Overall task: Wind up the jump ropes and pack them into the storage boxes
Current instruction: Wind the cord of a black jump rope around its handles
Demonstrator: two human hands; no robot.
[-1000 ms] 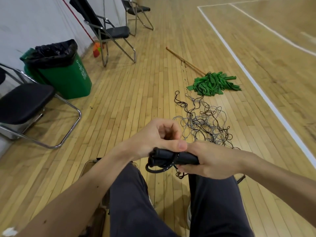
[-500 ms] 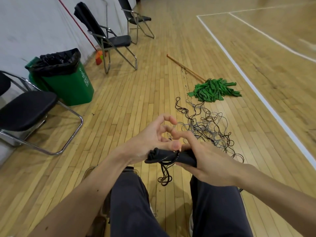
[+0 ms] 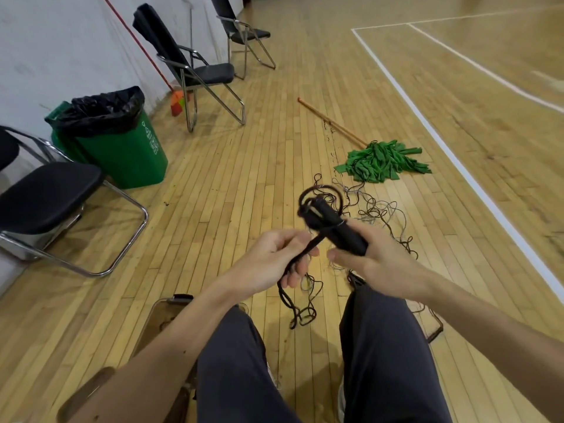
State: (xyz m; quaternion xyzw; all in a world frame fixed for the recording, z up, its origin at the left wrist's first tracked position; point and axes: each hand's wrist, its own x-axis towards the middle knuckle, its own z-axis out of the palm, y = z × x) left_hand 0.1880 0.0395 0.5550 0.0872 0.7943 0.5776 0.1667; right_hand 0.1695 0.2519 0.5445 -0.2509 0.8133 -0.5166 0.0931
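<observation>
You are mid-wind on one rope. Your left hand (image 3: 271, 264) has its fingers (image 3: 291, 280) curled round the black cord (image 3: 309, 247), pulling it taut from the handles (image 3: 341, 232). The two handles lie together as one bundle, held above your knees, with a turn of cord already round them and a loop standing off their far end. Your right hand (image 3: 378, 264) grips the bundle's near end, fingers wrapped round it and thumb beneath. Below your left hand the slack (image 3: 297, 309) hangs to the floor (image 3: 232, 209) in a small heap between your legs.

By my reading, the winding is only partly done. Next you need to carry the cord round the handles again, feeding slack through the left hand under even tension so the turns sit side by side. Watch that heap: it looks kinked and may snag as it rises.

Around you, a black chair (image 3: 45, 193) stands at far left, with a green bin (image 3: 128, 154) behind it. A clear box (image 3: 171, 299) sits beside your left leg, partly hidden by your forearm, so I cannot tell what it holds. Past your hands lies a tangle (image 3: 378, 212) of more ropes, dark and grey cords crossed together; these will likely need teasing apart. A green mop (image 3: 381, 161) lies just beyond the tangle.
</observation>
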